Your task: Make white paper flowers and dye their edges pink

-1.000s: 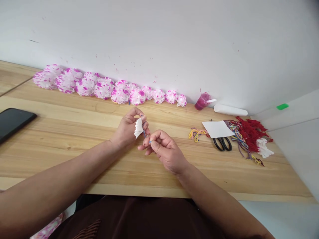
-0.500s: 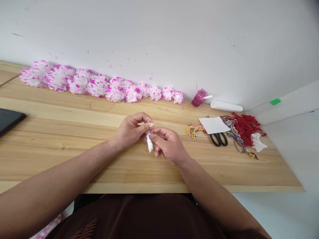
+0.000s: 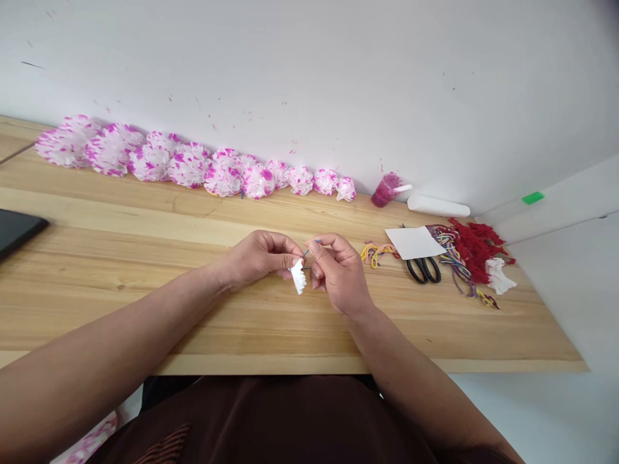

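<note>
My left hand (image 3: 258, 259) pinches a small folded white paper piece (image 3: 298, 277) with a jagged edge, just above the wooden table (image 3: 145, 290). Close beside it, my right hand (image 3: 338, 267) is closed on a thin blue rubber band (image 3: 309, 249) that runs from its fingertips to the paper. Both hands hover over the middle of the table, fingertips almost touching.
A row of several pink-and-white paper flowers (image 3: 193, 164) lines the wall. To the right lie coloured rubber bands (image 3: 377, 252), a white sheet (image 3: 416, 242), black scissors (image 3: 423, 269), red thread (image 3: 476, 248), a pink cup (image 3: 385, 190) and a white tube (image 3: 438, 206). A dark phone (image 3: 17, 229) lies at the left edge.
The hands came together, then my right hand drew the blue band out to the right. The paper piece turned from upright to hanging below my left fingers.
</note>
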Available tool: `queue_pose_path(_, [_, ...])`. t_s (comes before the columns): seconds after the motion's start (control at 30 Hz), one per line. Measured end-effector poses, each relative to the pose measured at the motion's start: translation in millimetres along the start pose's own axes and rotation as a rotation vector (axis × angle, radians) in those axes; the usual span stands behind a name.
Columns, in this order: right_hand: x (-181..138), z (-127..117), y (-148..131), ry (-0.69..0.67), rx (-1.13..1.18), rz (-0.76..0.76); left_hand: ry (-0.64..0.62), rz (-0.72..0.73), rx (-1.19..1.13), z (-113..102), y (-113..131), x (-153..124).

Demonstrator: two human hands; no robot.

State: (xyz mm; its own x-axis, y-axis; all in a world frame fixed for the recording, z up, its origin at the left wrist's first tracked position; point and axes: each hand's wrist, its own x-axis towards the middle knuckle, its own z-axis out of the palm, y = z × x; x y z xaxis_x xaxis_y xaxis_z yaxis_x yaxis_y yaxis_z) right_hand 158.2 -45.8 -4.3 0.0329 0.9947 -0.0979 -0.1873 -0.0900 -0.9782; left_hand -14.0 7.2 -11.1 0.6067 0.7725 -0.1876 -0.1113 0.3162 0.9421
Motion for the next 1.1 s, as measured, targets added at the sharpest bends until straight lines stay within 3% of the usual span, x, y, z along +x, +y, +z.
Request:
queue_pose_path(0.2, [2,-1,0,-0.066,0.039,0.061,-0.019,-0.006,-0.186,0,0,-1])
queue_pose_path(0.5, [-2,12,17,-0.050,0.119,0.164,0.171,0.089,-0.236,5,-2,2])
queue_pose_path(0.77, [4,-2,4,-0.050,0.081,0.112,0.052,0.013,-0.243,-4,3,2])
queue_pose_path(1.1, [3,-7,-9,-0.074,0.099,-0.009,-0.048,-0.074,0.058,1,5,-2])
